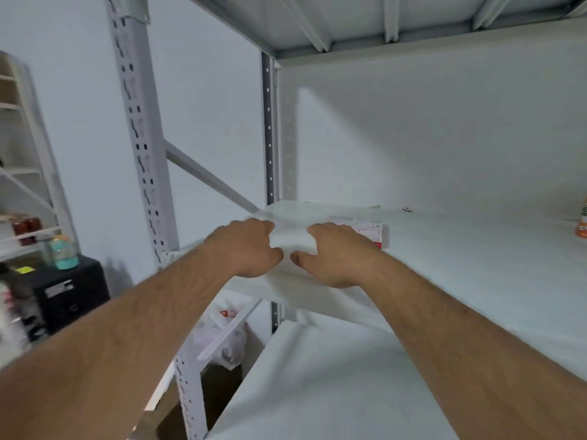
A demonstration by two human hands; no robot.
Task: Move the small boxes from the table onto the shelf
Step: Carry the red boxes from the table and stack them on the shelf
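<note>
Both my hands rest at the front left corner of a white metal shelf (460, 265). My left hand (251, 249) and my right hand (333, 255) hold a white box (292, 239) between them, fingers curled over its top; the box is pale and hard to tell from the shelf board. Just behind my right hand lies a small white box with red print (368, 228), flat on the shelf. Its near part is hidden by my fingers.
An orange bottle (582, 225) stands at the shelf's far right edge. A lower shelf board (317, 392) lies below. The perforated upright post (143, 154) is left of my hands. A plastic bag (222, 338) sits on the floor; a black cabinet (70, 293) and another rack stand at left.
</note>
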